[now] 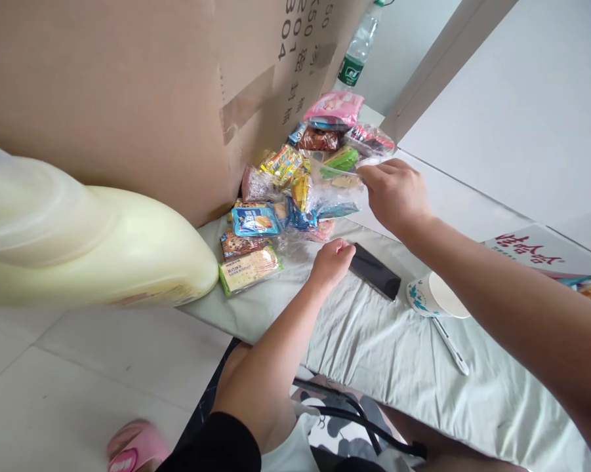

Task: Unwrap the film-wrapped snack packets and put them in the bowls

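Observation:
My right hand (396,190) is closed, its fingertips pinching the edge of a clear plastic bag (332,187). The bag lies among a pile of wrapped snacks, and its outline partly blends into their wrappers. My left hand (332,262) is closed with the thumb on top; what it holds, if anything, I cannot make out. Just right of it lies a dark phone (375,271). Left of the hands are a cracker pack (250,269), a blue snack packet (256,221) and a yellow packet (285,162). A pink packet (335,108) tops the far end.
A large cardboard box (152,85) stands behind the snacks, with a green-labelled water bottle (354,62) beyond. A pale yellow rounded container (142,236) looms at left. On the cloth-covered table (374,354) are a paper cup (426,295) and a pen (450,346).

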Motion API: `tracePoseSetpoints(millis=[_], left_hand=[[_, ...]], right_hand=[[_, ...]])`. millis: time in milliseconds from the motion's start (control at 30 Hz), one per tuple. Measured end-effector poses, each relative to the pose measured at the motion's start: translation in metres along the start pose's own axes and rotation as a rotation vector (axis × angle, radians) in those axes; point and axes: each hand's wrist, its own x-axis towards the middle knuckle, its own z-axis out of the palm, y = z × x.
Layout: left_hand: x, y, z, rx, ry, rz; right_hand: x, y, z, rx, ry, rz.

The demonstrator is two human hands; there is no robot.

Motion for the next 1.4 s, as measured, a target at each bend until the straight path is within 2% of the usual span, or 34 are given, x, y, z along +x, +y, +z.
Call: tracePoseSetpoints(millis=[100, 200, 400, 467, 567, 633, 733, 833, 900, 967, 1067, 1133, 1200, 1267, 1300, 1400], left_hand=[[0.002, -0.001, -0.001, 0.029, -0.049, 0.009], [0.003, -0.001, -0.002, 0.034, -0.043, 0.013], [0.004, 0.006, -0.005, -0.103, 0.046, -0.027], [0.004, 0.009, -0.004, -0.186, 0.055, -0.062], [0.005, 0.009, 0.002, -0.313, 0.056, -0.130], [0.005, 0.006, 0.007, -0.389, 0.053, -0.176], [0.003, 0.003, 0.013, -0.410, 0.070, -0.178], [0.003, 0.002, 0.014, -0.382, 0.140, -0.131], [0.005, 0.002, 0.013, -0.392, 0.165, -0.113], [0.006, 0.003, 0.013, -0.395, 0.157, -0.095], [0.007, 0.000, 0.014, -0.290, 0.108, -0.050], [0.005, -0.003, 0.017, -0.150, 0.060, 0.009], [0.003, -0.009, 0.023, 0.033, 0.045, 0.130], [0.000, -0.015, 0.031, 0.241, 0.072, 0.311], [-0.002, -0.019, 0.036, 0.344, 0.096, 0.408], [-0.013, -0.031, 0.055, 0.627, 0.099, 0.660]], right_hand=[[-0.011, 0.005, -0.010, 0.025, 0.043, 0.001], [-0.030, 0.010, -0.021, 0.066, 0.091, 0.009], [-0.101, 0.024, -0.039, 0.252, 0.199, 0.073], [-0.128, 0.027, -0.035, 0.343, 0.196, 0.130], [-0.156, 0.027, -0.019, 0.466, 0.066, 0.337], [-0.165, 0.028, -0.004, 0.542, -0.032, 0.478], [-0.168, 0.035, 0.016, 0.801, -0.073, 0.606], [-0.163, 0.046, 0.024, 1.164, 0.014, 0.762], [-0.160, 0.053, 0.018, 1.379, 0.129, 0.847], [-0.160, 0.061, 0.007, 1.497, 0.254, 0.875], [-0.182, 0.077, -0.010, 1.431, 0.403, 0.912], [-0.212, 0.091, -0.015, 1.303, 0.548, 1.014], [-0.251, 0.107, -0.011, 1.108, 0.741, 1.145], [-0.292, 0.123, -0.002, 0.807, 0.869, 1.211], [-0.311, 0.131, 0.004, 0.663, 0.865, 1.207], [-0.352, 0.155, 0.028, 0.437, 0.524, 1.162]])
